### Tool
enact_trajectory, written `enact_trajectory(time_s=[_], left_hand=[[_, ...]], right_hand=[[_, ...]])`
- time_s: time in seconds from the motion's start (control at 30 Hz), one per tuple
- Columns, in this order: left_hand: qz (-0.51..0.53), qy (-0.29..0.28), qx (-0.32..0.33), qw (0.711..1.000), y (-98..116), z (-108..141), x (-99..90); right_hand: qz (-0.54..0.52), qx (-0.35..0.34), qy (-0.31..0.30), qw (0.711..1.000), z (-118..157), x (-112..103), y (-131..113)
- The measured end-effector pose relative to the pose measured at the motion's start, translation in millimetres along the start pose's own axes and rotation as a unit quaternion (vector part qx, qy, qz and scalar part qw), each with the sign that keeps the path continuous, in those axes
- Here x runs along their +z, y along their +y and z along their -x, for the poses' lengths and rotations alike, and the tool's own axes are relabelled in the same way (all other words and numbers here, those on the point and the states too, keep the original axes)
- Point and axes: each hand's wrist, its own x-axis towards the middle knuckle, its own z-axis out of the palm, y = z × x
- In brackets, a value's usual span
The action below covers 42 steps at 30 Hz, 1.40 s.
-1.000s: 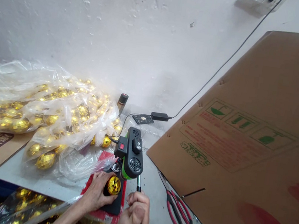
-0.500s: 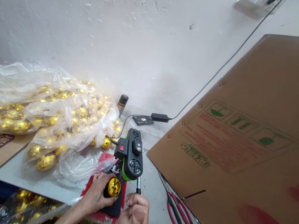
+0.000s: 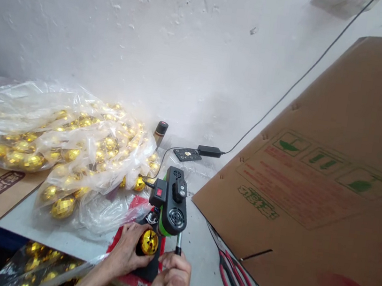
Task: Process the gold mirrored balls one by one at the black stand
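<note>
My left hand [image 3: 127,250] curls around a shiny gold faceted ball [image 3: 149,242], thumb in front and fingers behind. The ball sits at the dark base of a small black-and-green bench machine [image 3: 175,207] with a red switch [image 3: 159,191]. Whether the ball rests in a holder under it is hidden. Closed in a fist, my right hand [image 3: 171,280] grips the machine's lever [image 3: 179,242], whose metal shaft shows above the fingers. Red cloth [image 3: 140,202] lies beneath the machine.
Clear plastic bags of gold balls [image 3: 73,145] fill the left. A large cardboard box [image 3: 307,178] leans at right, beside red-and-black scissors [image 3: 234,277]. Behind the machine are a spray can [image 3: 160,131], a dark flat panel [image 3: 187,155] and a power adapter [image 3: 210,151]. More gold balls [image 3: 32,262] lie below the table edge.
The whole view has shifted slightly, so things appear a little farther right. Both hands keep their holds on the ball and the lever.
</note>
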Motion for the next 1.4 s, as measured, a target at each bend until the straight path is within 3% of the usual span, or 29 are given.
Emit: enact_trajectory(time_s=[0.23, 0.4, 0.57, 0.73, 0.9, 1.03, 1.17, 1.27, 1.4], left_hand=[[-0.005, 0.008, -0.003, 1.000, 2, 0, -0.5], [-0.008, 0.007, -0.008, 1.000, 4, -1, -3.2], [0.001, 0.005, -0.004, 1.000, 3, -2, -5.0], [0.018, 0.014, -0.017, 1.000, -2, 1, -4.4], [0.020, 0.038, -0.019, 0.999, -7, 21, -6.3], [-0.010, 0.044, 0.048, 0.998, -23, 54, 3.2], [-0.074, 0.064, 0.184, 0.978, -39, 72, 9.8], [-0.085, 0.096, 0.166, 0.978, -32, 43, -11.5], [-0.038, 0.132, 0.044, 0.989, -11, -48, -60.1]], right_hand=[[-0.001, -0.032, -0.001, 0.999, 0, -1, 4], [0.012, -0.035, -0.044, 0.998, -5, -3, -7], [-0.001, -0.003, -0.052, 0.999, -43, -1, -29], [0.034, 0.068, -0.116, 0.990, -91, 5, -56], [0.030, 0.056, -0.127, 0.990, -94, 5, -58], [0.015, 0.039, -0.143, 0.989, -80, -2, -49], [0.015, 0.026, -0.143, 0.989, -72, -6, -46], [0.010, 0.014, -0.135, 0.991, -72, -3, -46], [-0.001, 0.003, -0.122, 0.993, -70, 0, -47]])
